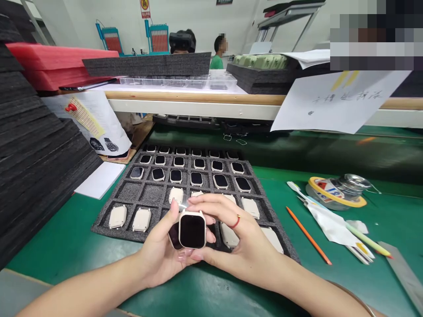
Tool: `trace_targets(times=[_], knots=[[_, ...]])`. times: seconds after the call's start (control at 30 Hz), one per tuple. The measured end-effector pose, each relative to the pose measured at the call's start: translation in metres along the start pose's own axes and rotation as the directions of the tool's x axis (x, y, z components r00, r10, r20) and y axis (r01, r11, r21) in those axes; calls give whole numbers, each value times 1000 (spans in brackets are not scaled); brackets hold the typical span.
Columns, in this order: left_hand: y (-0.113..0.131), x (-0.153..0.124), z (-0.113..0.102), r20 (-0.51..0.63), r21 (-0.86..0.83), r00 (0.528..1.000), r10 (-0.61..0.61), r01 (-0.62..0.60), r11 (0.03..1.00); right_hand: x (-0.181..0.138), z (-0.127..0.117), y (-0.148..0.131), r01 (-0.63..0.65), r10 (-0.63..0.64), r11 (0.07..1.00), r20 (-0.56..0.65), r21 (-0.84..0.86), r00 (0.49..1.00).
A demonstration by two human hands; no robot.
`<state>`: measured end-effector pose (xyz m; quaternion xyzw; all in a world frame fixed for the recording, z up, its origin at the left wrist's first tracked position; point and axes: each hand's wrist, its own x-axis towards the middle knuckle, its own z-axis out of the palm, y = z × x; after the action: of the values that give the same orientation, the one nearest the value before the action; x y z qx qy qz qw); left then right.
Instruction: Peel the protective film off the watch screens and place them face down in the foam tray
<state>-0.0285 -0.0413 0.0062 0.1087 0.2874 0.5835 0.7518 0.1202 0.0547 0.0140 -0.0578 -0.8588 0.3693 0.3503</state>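
In front of the tray, my right hand (pixel 246 240) grips a beige smartwatch case (pixel 192 231) between thumb and fingers, its black screen facing me. Tucked behind it on the left is a second smartwatch case (pixel 174 234), partly hidden, within the closed fingers of my left hand (pixel 157 257). The two cases overlap. Beneath and beyond my hands lies a black foam tray (pixel 127 192) with square compartments. Its far rows hold several watch cases screen up (pixel 196 178); the near rows hold cases with beige backs up (pixel 142 219). My hands cover part of the near rows.
Right of the tray lie an orange stick (pixel 309 235), a toothbrush (pixel 294 189), a tape dispenser (pixel 337 191) and a metal ruler (pixel 405 273). Stacked black foam (pixel 42 176) rises at left. A shelf (pixel 198 105) spans the back, with people beyond it.
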Motion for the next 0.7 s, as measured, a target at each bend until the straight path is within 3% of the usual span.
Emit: trace_targets(times=[0.23,0.33,0.4,0.43,0.5,0.6,0.7], knots=[[1,1,2,42,-6,999,17,-17,1000,0,-6,-3,29,-30,996,12,83,999],[0,0,2,69,-13,997,26,-25,1000,1,-12,-2,7,16,992,-189,123,982],[0,0,2,69,-3,997,30,-30,1000,2,-19,-3,70,-63,997,-308,12,949],[0,0,1,69,1,997,33,-33,999,2,-22,-4,118,-137,990,-313,-78,940],[-1,1,1,73,-11,997,32,-32,999,2,-27,-6,223,-270,949,-204,-224,941],[-1,2,1,72,-49,997,30,-26,998,-1,-28,-9,321,-330,916,3,-242,944],[-1,1,1,44,-51,999,29,-27,998,-6,-21,-9,394,-400,887,29,-242,916]])
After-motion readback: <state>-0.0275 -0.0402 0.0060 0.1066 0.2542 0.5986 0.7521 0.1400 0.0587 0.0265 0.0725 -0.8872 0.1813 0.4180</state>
